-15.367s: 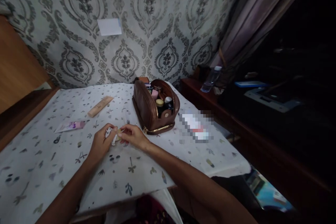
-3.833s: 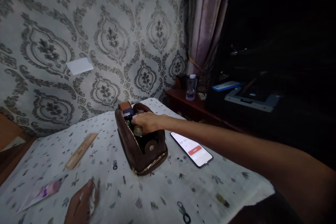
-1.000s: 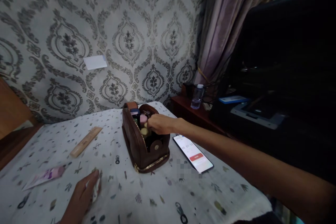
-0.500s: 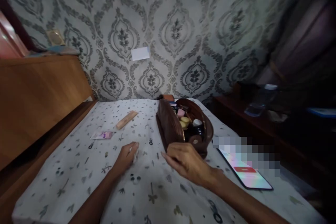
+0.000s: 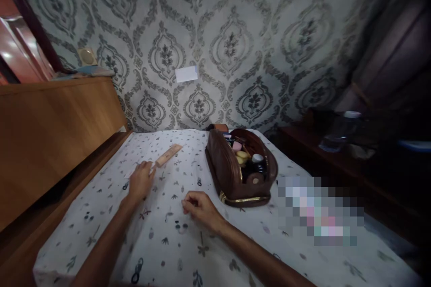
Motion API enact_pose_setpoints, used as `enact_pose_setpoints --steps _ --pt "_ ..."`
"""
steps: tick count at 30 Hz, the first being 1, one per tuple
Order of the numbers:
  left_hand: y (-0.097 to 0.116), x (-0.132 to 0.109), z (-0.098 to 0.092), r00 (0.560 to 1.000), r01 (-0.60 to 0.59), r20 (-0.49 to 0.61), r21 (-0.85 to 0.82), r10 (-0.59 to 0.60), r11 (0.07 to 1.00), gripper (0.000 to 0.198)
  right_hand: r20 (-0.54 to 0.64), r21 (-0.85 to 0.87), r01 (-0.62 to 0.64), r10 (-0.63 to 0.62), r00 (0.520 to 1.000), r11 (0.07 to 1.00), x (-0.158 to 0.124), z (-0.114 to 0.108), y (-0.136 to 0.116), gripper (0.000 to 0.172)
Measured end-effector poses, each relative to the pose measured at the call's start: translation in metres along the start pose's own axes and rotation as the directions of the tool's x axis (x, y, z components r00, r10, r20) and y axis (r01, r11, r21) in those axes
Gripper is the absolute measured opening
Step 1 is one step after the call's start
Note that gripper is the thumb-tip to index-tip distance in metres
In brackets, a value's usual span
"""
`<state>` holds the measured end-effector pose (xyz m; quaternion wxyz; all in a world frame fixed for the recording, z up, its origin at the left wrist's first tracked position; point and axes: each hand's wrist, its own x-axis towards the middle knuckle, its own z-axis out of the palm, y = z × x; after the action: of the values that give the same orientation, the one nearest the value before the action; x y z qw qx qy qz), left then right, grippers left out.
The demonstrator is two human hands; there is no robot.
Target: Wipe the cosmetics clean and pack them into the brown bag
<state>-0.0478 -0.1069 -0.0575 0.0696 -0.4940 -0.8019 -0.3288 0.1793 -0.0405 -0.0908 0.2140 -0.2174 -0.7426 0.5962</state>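
Printed cloth (image 5: pixel 168 251), damask wallpaper (image 5: pixel 215 18) behind, wooden panel (image 5: pixel 57 134) left; left hand (image 5: pixel 140 182) near beige tube (image 5: pixel 169 155), grip unclear; right hand (image 5: pixel 202 210) curled closed

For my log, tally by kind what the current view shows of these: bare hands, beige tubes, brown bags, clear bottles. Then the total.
Bare hands: 2, the left hand and right hand
Beige tubes: 1, the beige tube
Brown bags: 1, the brown bag
Clear bottles: 1, the clear bottle
Total: 5

Left fingers (image 5: pixel 145 167) just beside the beige tube (image 5: pixel 169 155)
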Motion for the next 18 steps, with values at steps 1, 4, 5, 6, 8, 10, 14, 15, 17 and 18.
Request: enact_pose_setpoints --steps 1,4,5,6,8,10,14,15,17,18 --pt "-0.009 0.002 -0.001 0.999 -0.044 0.035 0.143 0.039 0.989 0.034 -0.016 0.026 -0.013 0.013 1.0 1.0 0.0 0.002 0.004 0.02" --pt "-0.034 0.003 0.006 0.972 -0.207 0.184 0.364 0.147 0.908 0.035 -0.079 0.02 0.02 -0.019 0.997 1.0 -0.002 0.006 0.014 0.02" --pt "-0.04 0.002 0.01 0.964 -0.242 0.198 0.396 0.175 0.886 0.036 -0.092 0.017 0.034 -0.032 0.995 0.999 -0.003 0.006 0.015 0.02" --pt "-0.045 0.002 0.013 0.96 -0.264 0.2 0.426 0.195 0.865 0.036 -0.098 0.02 0.043 -0.041 0.994 0.999 -0.005 0.006 0.017 0.019" --pt "-0.051 0.002 0.017 0.952 -0.301 0.205 0.472 0.228 0.829 0.037 -0.097 0.044 0.047 -0.043 0.994 0.998 -0.007 0.006 0.018 0.017" --pt "-0.051 0.004 0.017 0.937 -0.345 0.238 0.506 0.257 0.791 0.039 -0.096 0.066 0.042 -0.035 0.995 0.997 -0.009 0.006 0.018 0.016" --pt "-0.045 0.012 0.01 0.923 -0.372 0.301 0.553 0.238 0.746 0.043 -0.091 0.121 0.025 -0.014 0.996 0.992 -0.01 0.005 0.019 0.02" --pt "-0.043 0.013 0.009 0.926 -0.362 0.31 0.558 0.217 0.747 0.043 -0.078 0.16 0.016 -0.004 0.997 0.987 -0.01 0.005 0.019 0.024" --pt "-0.035 0.012 0.01 0.929 -0.341 0.319 0.546 0.187 0.765 0.043 -0.032 0.286 -0.017 0.028 0.999 0.958 -0.008 0.005 0.019 0.035" --pt "-0.029 0.009 0.012 0.935 -0.324 0.307 0.53 0.179 0.784 0.044 -0.008 0.373 -0.044 0.051 0.999 0.927 -0.007 0.005 0.019 0.042"
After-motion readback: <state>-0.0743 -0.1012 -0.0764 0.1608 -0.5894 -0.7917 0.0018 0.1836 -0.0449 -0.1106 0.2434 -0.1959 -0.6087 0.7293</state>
